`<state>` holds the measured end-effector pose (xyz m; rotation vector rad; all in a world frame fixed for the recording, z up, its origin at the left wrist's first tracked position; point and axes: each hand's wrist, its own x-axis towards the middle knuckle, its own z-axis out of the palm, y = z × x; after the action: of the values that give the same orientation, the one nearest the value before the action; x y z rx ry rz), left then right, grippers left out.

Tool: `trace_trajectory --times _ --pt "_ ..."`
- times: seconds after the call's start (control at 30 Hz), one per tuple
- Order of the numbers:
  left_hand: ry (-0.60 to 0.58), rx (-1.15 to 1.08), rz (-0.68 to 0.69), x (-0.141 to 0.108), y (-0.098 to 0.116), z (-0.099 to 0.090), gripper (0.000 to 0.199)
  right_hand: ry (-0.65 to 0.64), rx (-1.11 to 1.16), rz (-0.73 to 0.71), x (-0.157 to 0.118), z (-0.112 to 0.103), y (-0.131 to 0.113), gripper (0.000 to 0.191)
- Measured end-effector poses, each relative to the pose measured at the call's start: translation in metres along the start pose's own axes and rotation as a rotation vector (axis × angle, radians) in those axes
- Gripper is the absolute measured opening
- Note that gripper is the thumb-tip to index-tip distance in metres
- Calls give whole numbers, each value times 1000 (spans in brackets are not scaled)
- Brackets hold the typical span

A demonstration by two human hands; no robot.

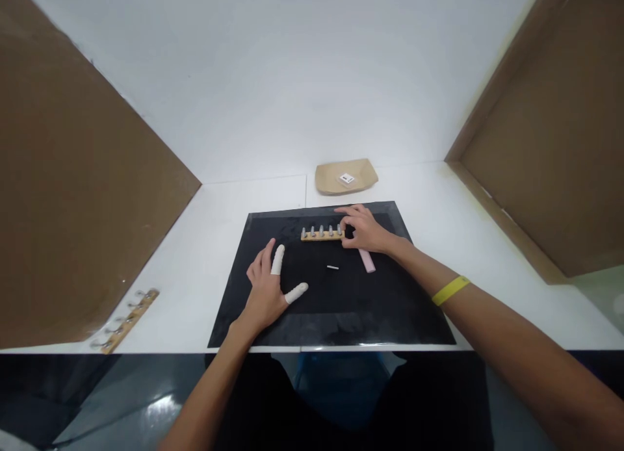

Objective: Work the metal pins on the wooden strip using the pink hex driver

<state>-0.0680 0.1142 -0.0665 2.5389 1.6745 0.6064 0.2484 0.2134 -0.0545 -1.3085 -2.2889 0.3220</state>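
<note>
My left hand (267, 291) is over the left part of the black mat (312, 321), fingers apart, with white covers on its thumb and index finger. Thumb and index finger of my right hand (359, 229) pinch the right end of a wooden strip (322, 236) that carries several small metal pieces. Under and below the right hand a pink bar (367, 261) slants across the mat. Between the two hands lies a short white stick (332, 267).
A brown paper tray (324, 184) holding a small white label (346, 178) stands behind the mat. Another wooden strip (129, 321) with metal hooks lies at the table's front left. Brown panels (88, 178) rise on both sides.
</note>
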Motion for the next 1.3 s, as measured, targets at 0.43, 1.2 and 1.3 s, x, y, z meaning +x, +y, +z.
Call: trace_trajectory --times 0.43,1.2,1.3 --pt "22 -3 -4 1 0 -2 97 131 106 -31 -23 -26 -23 17" --pt "34 36 -106 17 -2 0 92 600 -440 907 -562 -130 -117 32" --pt "32 27 -96 17 -2 1 89 691 -470 1006 -587 -141 -98 39"
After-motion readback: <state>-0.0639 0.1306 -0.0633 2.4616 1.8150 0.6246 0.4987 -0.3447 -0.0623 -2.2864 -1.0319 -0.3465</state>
